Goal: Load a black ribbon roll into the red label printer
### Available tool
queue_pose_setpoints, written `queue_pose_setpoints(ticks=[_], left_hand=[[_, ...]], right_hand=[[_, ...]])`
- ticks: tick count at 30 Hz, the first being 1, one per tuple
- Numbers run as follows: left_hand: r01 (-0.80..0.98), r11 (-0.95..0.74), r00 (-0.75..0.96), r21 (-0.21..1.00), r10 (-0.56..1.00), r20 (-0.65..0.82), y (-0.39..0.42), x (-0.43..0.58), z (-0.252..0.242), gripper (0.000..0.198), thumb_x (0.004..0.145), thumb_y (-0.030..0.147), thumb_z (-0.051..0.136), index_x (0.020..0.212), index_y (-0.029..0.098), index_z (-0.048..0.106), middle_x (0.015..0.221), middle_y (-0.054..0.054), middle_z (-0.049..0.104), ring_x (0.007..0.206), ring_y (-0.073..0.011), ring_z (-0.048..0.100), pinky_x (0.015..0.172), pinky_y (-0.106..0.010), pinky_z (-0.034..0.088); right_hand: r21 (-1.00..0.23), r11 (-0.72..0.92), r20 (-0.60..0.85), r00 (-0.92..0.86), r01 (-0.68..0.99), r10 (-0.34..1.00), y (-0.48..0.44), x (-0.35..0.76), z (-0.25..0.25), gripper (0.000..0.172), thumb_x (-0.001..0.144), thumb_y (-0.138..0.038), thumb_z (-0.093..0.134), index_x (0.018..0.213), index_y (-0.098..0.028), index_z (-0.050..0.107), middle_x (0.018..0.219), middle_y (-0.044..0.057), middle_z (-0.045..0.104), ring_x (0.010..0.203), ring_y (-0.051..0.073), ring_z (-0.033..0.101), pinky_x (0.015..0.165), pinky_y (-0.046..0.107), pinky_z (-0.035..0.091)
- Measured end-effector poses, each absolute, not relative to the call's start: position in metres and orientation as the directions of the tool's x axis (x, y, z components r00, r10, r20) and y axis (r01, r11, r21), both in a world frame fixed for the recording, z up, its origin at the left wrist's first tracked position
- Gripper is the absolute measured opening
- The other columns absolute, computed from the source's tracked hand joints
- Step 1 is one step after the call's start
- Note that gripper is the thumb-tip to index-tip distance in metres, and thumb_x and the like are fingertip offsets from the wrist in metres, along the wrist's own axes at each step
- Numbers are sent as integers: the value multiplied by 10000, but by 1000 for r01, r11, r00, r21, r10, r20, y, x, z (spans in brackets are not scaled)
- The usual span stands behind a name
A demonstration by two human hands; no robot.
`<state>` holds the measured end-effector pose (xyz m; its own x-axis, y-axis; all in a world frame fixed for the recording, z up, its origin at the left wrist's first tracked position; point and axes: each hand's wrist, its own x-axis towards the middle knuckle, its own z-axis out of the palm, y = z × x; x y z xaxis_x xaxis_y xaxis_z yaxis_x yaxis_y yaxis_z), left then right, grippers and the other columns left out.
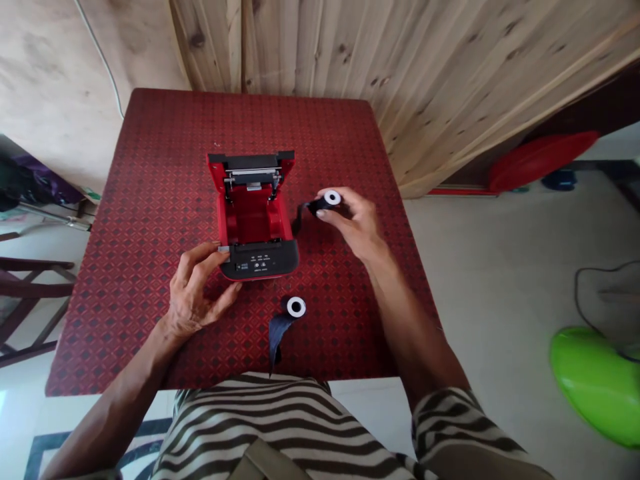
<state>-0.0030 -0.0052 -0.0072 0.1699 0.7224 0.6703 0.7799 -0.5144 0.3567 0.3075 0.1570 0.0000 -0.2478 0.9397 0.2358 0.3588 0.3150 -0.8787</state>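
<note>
A small red and black receipt printer stands on the table with its lid raised, and its red inner bay is exposed. My left hand grips the printer's front left corner, fingers on top and thumb near the front edge. To the right of the printer, my right hand holds a paper roll between thumb and fingers. This roll is black outside with a white, hollow-cored end, and a loose dark strip trails from it toward the printer. A similar second roll lies in front of the printer, its dark tail unwound toward me.
The table has a red patterned cover and meets a wooden plank wall at the back. A dark wooden chair is at the left. On the floor at the right sits a bright green rounded object, with a red one farther back.
</note>
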Motion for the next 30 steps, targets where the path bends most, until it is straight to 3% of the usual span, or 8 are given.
queue_pose_setpoints(ticks=[3, 6, 8, 14, 18, 21, 25, 30], left_hand=[[777, -519, 175, 357, 723, 668, -6, -2, -6, 620, 894, 312, 810, 1451, 196, 562, 1312, -143, 661, 1219, -262, 688, 1034, -384, 625], [785, -507, 171, 357, 731, 661, -7, -2, -7, 627, 905, 331, 801, 1466, 208, 549, 1310, -140, 660, 1202, -260, 692, 1019, -384, 632], [788, -496, 168, 363, 742, 649, -8, -2, -6, 630, 914, 346, 791, 1478, 224, 538, 1306, -132, 662, 1200, -260, 693, 1015, -387, 635], [780, -500, 179, 375, 753, 633, -9, -3, -7, 601, 944, 360, 753, 1483, 228, 522, 1330, -140, 654, 1224, -261, 694, 1018, -386, 642], [778, -495, 174, 387, 762, 624, -10, -3, -10, 623, 936, 355, 770, 1485, 214, 511, 1352, -153, 646, 1240, -262, 689, 1027, -382, 640], [778, -490, 168, 393, 765, 622, -9, -3, -11, 633, 942, 386, 770, 1494, 229, 503, 1352, -140, 648, 1222, -258, 697, 1010, -378, 646], [766, -497, 171, 407, 768, 617, -9, -2, -10, 614, 950, 380, 762, 1491, 237, 506, 1365, -141, 646, 1221, -254, 697, 1002, -375, 648], [763, -493, 172, 419, 778, 604, -10, -3, -9, 631, 940, 367, 778, 1495, 233, 512, 1363, -142, 645, 1223, -253, 688, 1011, -378, 645]], right_hand=[[-889, 369, 257, -372, 271, 892, 125, 315, 61, 339, 903, -458, 781, 1205, -308, 749, 1203, 47, 779, 1114, 256, 742, 966, 418, 592], [-873, 435, 234, -592, 221, 771, 100, 314, 118, 393, 982, -553, 689, 1335, -382, 714, 1139, 45, 775, 1070, 260, 753, 884, 401, 613], [-828, 490, 192, -684, 271, 704, 95, 300, 133, 422, 992, -450, 710, 1404, -377, 654, 1159, 29, 780, 1044, 246, 762, 880, 393, 622], [-443, 713, 132, -747, 543, 651, 113, 228, 104, 258, 958, -130, 688, 1210, -185, 688, 1231, 98, 758, 1155, 271, 712, 1052, 448, 570], [-258, 739, -23, -768, 623, 640, 117, 198, 91, 213, 983, -42, 607, 1150, -130, 705, 1174, 136, 761, 1156, 276, 695, 1060, 427, 548], [-150, 755, -61, -768, 638, 637, 119, 186, 88, 248, 973, 10, 555, 1104, -119, 721, 1101, 150, 767, 1145, 291, 696, 1030, 423, 548], [-83, 769, -124, -772, 634, 623, 126, 179, 83, 262, 963, 13, 534, 1017, -119, 755, 1039, 174, 756, 1065, 301, 717, 917, 400, 562], [-127, 748, -189, -756, 652, 627, 138, 177, 76, 292, 953, 17, 536, 1066, -132, 760, 1050, 151, 753, 998, 268, 721, 870, 370, 555]])
